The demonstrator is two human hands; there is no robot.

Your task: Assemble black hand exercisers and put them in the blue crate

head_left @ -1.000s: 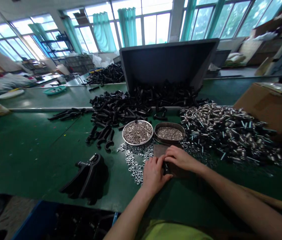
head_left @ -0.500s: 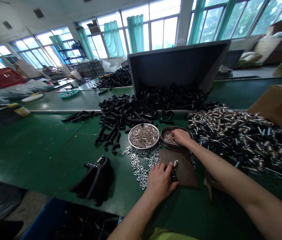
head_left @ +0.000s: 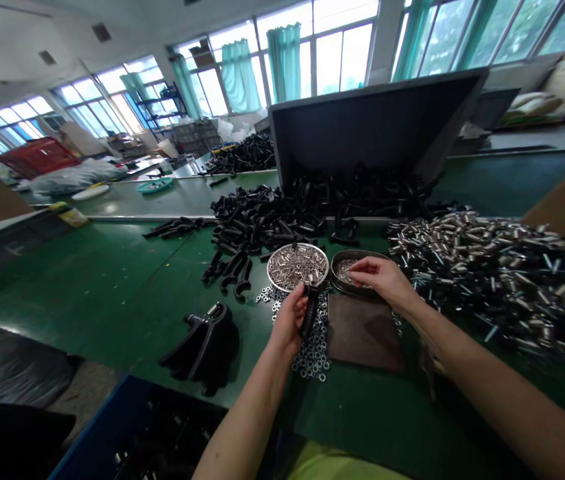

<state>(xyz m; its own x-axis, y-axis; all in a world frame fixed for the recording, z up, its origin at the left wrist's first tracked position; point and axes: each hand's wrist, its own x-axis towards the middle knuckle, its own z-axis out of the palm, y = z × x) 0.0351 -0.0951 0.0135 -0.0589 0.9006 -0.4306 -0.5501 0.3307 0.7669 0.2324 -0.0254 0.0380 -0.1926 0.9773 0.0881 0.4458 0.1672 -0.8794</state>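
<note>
My left hand [head_left: 288, 325] is closed around a black plastic handle [head_left: 309, 315] with a shiny metal cylinder at its top. It holds the handle upright above scattered metal nuts [head_left: 313, 363]. Over the oval tin [head_left: 334, 268] of small metal parts, my right hand [head_left: 385, 280] has its thumb and fingertips together in a pinch. Whatever is between those fingertips is too small to make out. A round dish [head_left: 269, 272] full of small metal pins stands left of the tin. In front of the tin lies a flat brown plate [head_left: 365, 333].
Black plastic handles [head_left: 257, 217] are heaped behind the dish, spilling from a tipped grey bin [head_left: 367, 130]. Metal-and-black parts [head_left: 487, 267] are piled at right. Several joined black pieces [head_left: 205, 347] stand at left, above a blue crate [head_left: 95, 433] by the table edge.
My left hand has lifted the black handle off the brown plate and moved up and left, tilting it upright. My right hand has risen slightly from the parts in the oval tin.
</note>
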